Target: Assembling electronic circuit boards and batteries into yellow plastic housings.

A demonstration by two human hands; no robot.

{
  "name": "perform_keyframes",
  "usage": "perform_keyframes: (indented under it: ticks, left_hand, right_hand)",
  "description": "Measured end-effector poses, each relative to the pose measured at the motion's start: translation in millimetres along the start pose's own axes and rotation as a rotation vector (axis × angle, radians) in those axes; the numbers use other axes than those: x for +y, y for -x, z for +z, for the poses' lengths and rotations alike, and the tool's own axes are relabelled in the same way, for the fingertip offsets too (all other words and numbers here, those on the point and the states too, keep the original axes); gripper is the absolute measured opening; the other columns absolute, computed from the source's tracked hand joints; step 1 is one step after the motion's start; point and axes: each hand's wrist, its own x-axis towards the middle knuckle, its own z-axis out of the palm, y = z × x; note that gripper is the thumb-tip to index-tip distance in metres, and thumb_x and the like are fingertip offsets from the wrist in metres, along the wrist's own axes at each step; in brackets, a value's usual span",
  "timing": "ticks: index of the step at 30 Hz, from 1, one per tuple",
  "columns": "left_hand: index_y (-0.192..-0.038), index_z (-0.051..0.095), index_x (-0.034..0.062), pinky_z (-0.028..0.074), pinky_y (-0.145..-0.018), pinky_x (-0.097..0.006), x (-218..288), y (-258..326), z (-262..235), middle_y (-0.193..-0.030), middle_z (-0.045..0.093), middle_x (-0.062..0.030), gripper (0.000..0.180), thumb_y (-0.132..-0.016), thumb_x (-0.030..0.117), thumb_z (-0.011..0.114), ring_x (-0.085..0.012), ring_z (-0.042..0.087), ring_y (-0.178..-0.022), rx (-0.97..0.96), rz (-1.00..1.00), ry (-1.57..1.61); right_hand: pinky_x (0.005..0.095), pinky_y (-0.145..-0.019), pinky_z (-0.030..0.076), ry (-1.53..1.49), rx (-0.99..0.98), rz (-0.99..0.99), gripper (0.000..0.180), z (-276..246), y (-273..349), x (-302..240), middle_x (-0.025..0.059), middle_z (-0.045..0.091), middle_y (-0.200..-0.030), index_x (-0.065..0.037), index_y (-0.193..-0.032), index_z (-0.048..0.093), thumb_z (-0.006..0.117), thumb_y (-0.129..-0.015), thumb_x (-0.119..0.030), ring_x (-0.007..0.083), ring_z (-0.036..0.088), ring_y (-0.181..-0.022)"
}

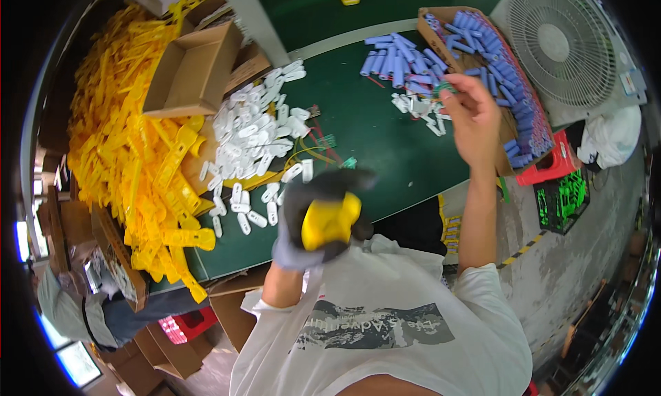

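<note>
My left hand (pixel 295 213), in a dark grey glove and blurred by motion, is closed round a yellow plastic housing (pixel 332 221) in front of my chest. My bare right hand (pixel 475 120) is raised over the right part of the table, thumb and forefinger pinching a small green piece (pixel 444 88) whose exact kind I cannot make out. Just beyond it lies a pile of blue-purple cylindrical battery cells (pixel 398 60). Small white parts (pixel 418 107) are scattered next to my right fingertips. Left of centre, a heap of white oval plastic pieces (pixel 251 134) covers the green table (pixel 344 113).
A large heap of yellow plastic housings (pixel 138 148) fills the left side, beside an open cardboard box (pixel 196 69). Thin wires and green bits (pixel 327 142) lie mid-table. On the right stand a cardboard tray (pixel 508 131) of cells, a grey fan (pixel 558 41) and a red crate (pixel 551 165).
</note>
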Motion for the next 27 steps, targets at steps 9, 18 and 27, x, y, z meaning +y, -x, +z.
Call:
perform_keyframes:
  ticks: [9,18,27]
  left_hand:
    - [-0.102,0.058,0.0089,0.054,-0.062,-0.043,67.9,-64.0,38.6,-0.092,0.066,-0.0203,0.031,-0.074,0.021,0.068,-0.0323,0.066,-0.069,-0.784,0.322,0.125]
    - [-0.120,0.058,0.0044,0.053,-0.072,-0.039,128.4,-96.8,62.4,-0.095,0.065,-0.0247,0.056,-0.077,0.038,0.073,-0.0372,0.066,-0.080,-0.647,-0.039,-0.545]
    - [-0.119,0.059,0.0079,0.047,-0.087,-0.039,97.2,-22.7,21.3,-0.114,0.061,-0.0215,0.058,-0.077,0.047,0.067,-0.0410,0.064,-0.087,-0.376,-0.241,-0.430]
  right_hand:
    - [0.0219,-0.062,0.051,-0.139,-0.067,0.199,0.021,12.9,50.6,43.5,0.0093,0.064,-0.097,0.005,-0.105,0.062,0.063,-0.085,0.000,0.0085,0.061,-0.076]
    - [0.0249,-0.064,0.052,0.019,-0.209,0.169,0.019,45.9,66.6,57.5,0.0078,0.065,-0.085,0.000,-0.102,0.064,0.065,-0.083,-0.003,0.0116,0.064,-0.072]
    - [0.0234,-0.060,0.050,0.074,-0.186,0.123,0.019,51.9,75.2,77.2,0.0078,0.065,-0.083,0.000,-0.101,0.064,0.066,-0.081,0.000,0.0115,0.064,-0.069]
